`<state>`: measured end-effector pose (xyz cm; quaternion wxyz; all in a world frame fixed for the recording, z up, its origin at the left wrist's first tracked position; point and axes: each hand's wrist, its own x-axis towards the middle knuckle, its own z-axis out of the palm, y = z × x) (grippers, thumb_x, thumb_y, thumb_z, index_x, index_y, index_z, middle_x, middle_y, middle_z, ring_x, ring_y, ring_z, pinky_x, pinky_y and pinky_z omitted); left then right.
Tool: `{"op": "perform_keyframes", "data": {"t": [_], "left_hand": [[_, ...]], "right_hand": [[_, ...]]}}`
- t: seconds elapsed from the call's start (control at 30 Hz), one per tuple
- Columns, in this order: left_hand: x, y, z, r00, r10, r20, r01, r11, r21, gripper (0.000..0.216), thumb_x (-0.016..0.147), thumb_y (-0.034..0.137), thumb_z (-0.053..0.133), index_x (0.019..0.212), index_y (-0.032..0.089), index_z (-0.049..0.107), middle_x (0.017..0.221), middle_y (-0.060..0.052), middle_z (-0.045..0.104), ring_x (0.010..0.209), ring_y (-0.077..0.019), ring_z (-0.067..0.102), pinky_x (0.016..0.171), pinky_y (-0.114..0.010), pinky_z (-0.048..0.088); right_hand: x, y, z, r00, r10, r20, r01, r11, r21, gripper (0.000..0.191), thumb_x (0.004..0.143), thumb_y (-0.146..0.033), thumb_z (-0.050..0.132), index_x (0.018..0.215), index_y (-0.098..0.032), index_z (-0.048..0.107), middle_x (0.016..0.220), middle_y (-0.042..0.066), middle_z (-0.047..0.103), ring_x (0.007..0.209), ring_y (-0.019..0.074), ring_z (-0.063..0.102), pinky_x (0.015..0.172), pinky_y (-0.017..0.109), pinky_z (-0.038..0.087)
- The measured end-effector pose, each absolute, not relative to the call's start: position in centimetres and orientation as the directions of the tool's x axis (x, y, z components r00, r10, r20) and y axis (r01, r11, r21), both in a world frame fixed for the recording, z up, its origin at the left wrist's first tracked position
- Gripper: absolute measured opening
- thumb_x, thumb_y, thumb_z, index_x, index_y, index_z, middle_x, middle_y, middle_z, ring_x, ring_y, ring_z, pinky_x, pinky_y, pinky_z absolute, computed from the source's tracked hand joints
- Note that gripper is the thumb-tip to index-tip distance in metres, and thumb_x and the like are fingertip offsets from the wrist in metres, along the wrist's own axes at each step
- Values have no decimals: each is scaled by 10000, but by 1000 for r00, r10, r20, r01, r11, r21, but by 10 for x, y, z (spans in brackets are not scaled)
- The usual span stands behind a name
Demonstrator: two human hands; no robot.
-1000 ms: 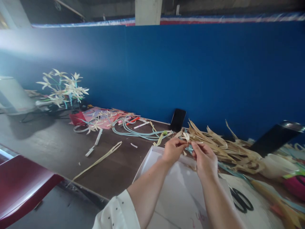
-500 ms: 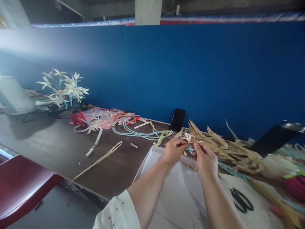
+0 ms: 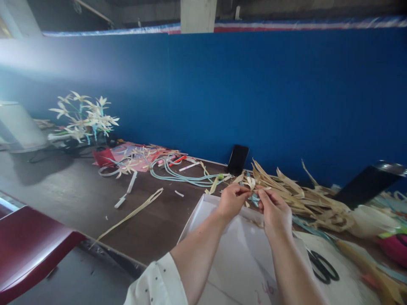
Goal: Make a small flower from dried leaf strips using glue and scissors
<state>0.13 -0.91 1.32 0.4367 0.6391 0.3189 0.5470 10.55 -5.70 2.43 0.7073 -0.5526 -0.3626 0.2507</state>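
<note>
Flower [image 3: 251, 183] at the far edge of the box [image 3: 237, 254], its base pinched in the fingertips of left hand [image 3: 233, 199] and right hand [image 3: 276, 209]. Probably light, dry, with fragile petals; the base seems the safer hold.

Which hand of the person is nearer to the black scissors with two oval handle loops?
The right. The right hand is beyond the scissors and to their left; the left hand is also beyond them, but farther to the left.
</note>
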Motion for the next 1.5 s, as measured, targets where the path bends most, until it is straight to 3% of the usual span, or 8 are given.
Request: {"op": "perform_keyframes", "data": {"t": [0.4,0.8,1.0,1.3,1.5], "left_hand": [[2,-10,14,202,891,406,-91,-396,914,134,697,274,645,730,151,688,754,-33,620,715,-128,558,647,-233,426],[0,-10,17,163,905,394,-67,-388,919,112,691,261,648,710,156,684,748,-25,618,711,-122,558,654,-228,427],[1,-11,17,169,903,394,-82,-386,919,109,693,251,647,724,154,686,752,-28,616,713,-121,562,654,-227,429],[1,-12,17,198,896,397,-71,-391,918,135,699,275,643,720,148,685,754,-34,622,713,-125,559,637,-224,426],[2,-12,15,208,901,380,-49,-379,924,136,696,278,645,737,155,688,774,-32,627,707,-120,558,642,-226,432]], "right_hand": [[103,-59,28,639,752,163,-35,241,-970,337,604,-412,724,803,-144,679,616,5,588,449,75,427,364,179,286],[106,-55,23,627,757,186,-94,311,-946,277,604,-332,746,800,-164,645,543,-46,514,436,50,378,384,165,284],[105,-56,23,614,770,175,-65,270,-961,271,617,-345,736,797,-166,641,516,-52,495,410,50,367,359,161,252],[103,-57,25,602,779,175,-55,259,-964,317,616,-391,730,788,-143,633,582,-13,552,434,72,433,364,176,305],[105,-57,23,606,772,190,-57,281,-958,290,603,-387,736,744,-168,609,550,-49,523,418,62,400,370,181,280]]}}
